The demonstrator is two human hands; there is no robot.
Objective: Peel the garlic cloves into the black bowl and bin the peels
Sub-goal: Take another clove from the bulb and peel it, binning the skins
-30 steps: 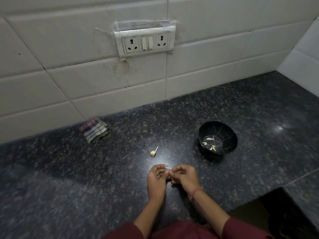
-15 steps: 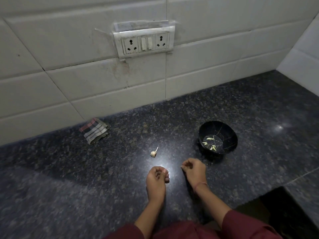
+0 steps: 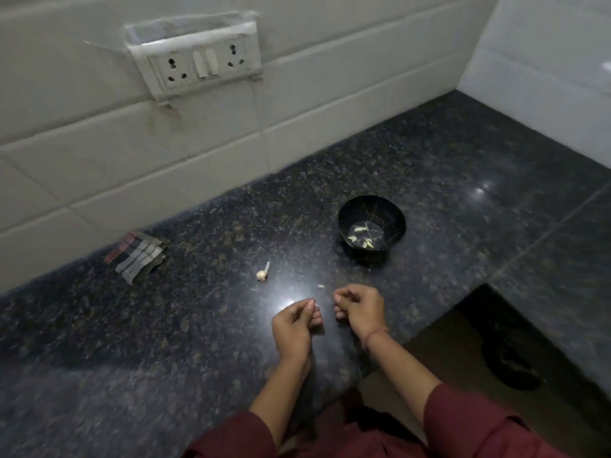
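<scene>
The black bowl [image 3: 344, 215] stands on the dark granite counter and holds several peeled garlic cloves [image 3: 363, 235]. A small garlic remnant with a stalk [image 3: 262, 275] lies left of the bowl. A tiny pale garlic scrap [image 3: 320, 286] lies on the counter just beyond my fingertips. My left hand [image 3: 292, 327] has curled fingers that pinch a small pale garlic clove at its tips. My right hand [image 3: 360, 309] is a little apart from it, thumb and forefinger curled together. Whether anything is between them is too small to tell.
A folded striped cloth [image 3: 137, 259] lies by the tiled wall at the left. A white socket panel [image 3: 198, 62] is on the wall above. The counter [image 3: 132, 342] has a cutout at the lower right, with a dark bin-like shape [image 3: 510, 361] on the floor below.
My hands, joined on the clove a second ago, have pulled apart. A pale scrap now lies on the counter in front of my fingertips. The camera has tilted and shifted.
</scene>
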